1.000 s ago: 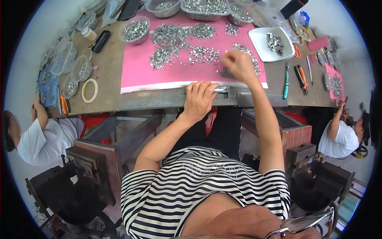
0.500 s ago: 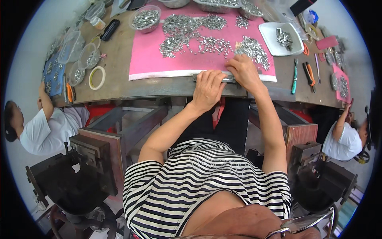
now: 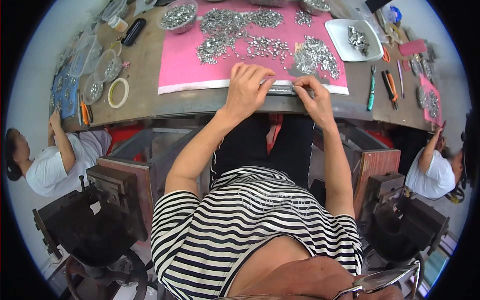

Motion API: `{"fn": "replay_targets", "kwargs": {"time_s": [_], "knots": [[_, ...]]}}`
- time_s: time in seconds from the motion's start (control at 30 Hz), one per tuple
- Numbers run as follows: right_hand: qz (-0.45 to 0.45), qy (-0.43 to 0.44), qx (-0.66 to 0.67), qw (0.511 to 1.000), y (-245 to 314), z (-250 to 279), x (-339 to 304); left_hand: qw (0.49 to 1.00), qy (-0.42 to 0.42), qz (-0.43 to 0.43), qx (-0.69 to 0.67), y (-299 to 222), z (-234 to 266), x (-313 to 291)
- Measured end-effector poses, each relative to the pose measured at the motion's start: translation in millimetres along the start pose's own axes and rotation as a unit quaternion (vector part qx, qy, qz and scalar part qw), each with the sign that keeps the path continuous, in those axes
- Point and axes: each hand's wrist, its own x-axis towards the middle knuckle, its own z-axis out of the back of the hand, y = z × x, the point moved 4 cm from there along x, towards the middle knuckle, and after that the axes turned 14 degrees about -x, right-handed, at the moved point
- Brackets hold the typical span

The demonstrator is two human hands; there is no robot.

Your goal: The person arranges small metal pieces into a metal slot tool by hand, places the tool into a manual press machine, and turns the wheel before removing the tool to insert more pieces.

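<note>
A narrow metal bar [image 3: 282, 90] with a shiny strip along it lies at the table's front edge, beside the white border of the pink cloth. My left hand [image 3: 248, 89] is closed over its left part, fingers curved and thumb near the index fingertip. That end of the bar is hidden beneath the hand. At the other end, my right hand [image 3: 316, 99] pinches with thumb and index finger. Whatever sits in this pinch is too small to make out. Just beyond lies a heap of small shiny metal pieces [image 3: 316, 56], partly on a grey patch.
More metal pieces [image 3: 224, 29] cover the pink cloth [image 3: 182, 75]. A filled clear bowl [image 3: 177, 18] stands back left, a white tray [image 3: 342, 47] at right. Orange-handled pliers [image 3: 389, 89], a green tool [image 3: 371, 88] and a tape roll [image 3: 118, 93] lie around. People [image 3: 57, 162] sit at both sides.
My right hand has come back from the heap of metal pieces to the bar's right end. My left hand has shifted left and slightly up, baring more of the bar's middle.
</note>
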Motion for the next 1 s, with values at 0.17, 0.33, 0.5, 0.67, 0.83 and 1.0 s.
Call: {"fn": "replay_targets", "kwargs": {"time_s": [0.17, 0.33, 0.5, 0.67, 0.83, 1.0], "knots": [[0.013, -0.022, -0.03, 0.999, 0, 0, -5, 1.0, 0.0, 0.007, -0.005, -10, -8, -15], [0.059, -0.048, -0.071, 0.995, 8, 0, -5, 1.0, -0.01, 0.018, 0.011, -5, -2, -12], [0.156, -0.081, -0.162, 0.971, 12, 1, -11, 0.999, -0.01, 0.011, 0.037, 13, 6, 2], [0.19, -0.101, -0.195, 0.957, 16, 2, -15, 0.999, -0.012, 0.009, 0.051, 30, 14, 24], [0.248, -0.063, -0.281, 0.925, 33, 6, -9, 0.992, -0.027, -0.015, 0.124, 74, 23, 65], [0.205, 0.038, -0.21, 0.955, 20, 18, 16, 0.984, -0.001, -0.003, 0.177, 115, 24, 105]]}}
